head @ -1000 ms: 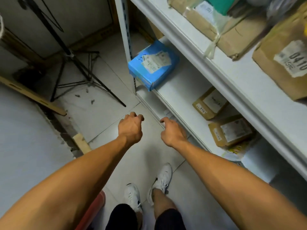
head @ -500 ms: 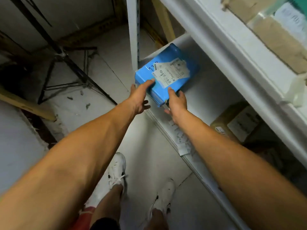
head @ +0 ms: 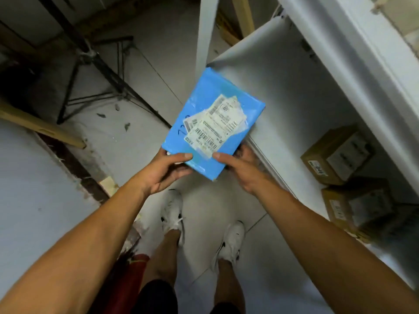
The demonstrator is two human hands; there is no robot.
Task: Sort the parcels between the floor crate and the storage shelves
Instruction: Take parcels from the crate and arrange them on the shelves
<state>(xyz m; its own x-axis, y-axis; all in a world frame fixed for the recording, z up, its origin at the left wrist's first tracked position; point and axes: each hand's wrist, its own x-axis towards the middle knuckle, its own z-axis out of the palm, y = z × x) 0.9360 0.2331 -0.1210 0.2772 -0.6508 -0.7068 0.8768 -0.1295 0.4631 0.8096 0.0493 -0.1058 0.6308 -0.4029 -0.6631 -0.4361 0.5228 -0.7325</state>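
A flat blue parcel [head: 204, 105] with a white shipping label sticks out over the front edge of the white shelf [head: 294, 91]. My left hand [head: 163, 172] grips its near left corner, thumb on top and fingers underneath. My right hand [head: 240, 168] grips the near right corner the same way. Most of the parcel hangs over the floor; only its far right part overlaps the shelf board. The red floor crate [head: 127, 282] shows as a sliver beneath my left forearm.
Two brown cardboard parcels [head: 335, 155] [head: 358, 207] sit on a lower shelf at right. A white upright post [head: 205, 30] stands at the shelf's left end. A black tripod [head: 99, 71] and wooden planks [head: 40, 128] lie on the floor at left. My white shoes [head: 172, 214] stand below.
Both hands reached up to the blue parcel on the shelf, took hold of its near edge, and pulled it out towards me off the shelf edge.
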